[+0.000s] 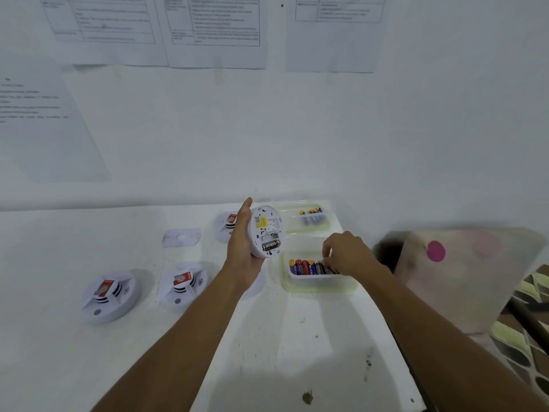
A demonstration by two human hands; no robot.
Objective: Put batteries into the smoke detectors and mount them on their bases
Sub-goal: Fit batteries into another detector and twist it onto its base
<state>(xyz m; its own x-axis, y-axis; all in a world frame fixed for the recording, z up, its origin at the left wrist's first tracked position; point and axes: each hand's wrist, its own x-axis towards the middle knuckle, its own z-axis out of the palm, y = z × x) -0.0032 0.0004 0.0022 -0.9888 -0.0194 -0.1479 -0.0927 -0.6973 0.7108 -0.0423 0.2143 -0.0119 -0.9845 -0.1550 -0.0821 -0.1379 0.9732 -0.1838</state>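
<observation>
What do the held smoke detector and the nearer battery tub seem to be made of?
The smoke detector looks like matte white moulded plastic: it has moulded slots and a battery bay on its back. The battery tub is probably clear, slightly glossy plastic: the batteries show through its wall, and its rim looks pale green.

Workshop-type assy stn: white bench (297,337), instr. sheets (214,25) on wall, battery tub (319,283).
</observation>
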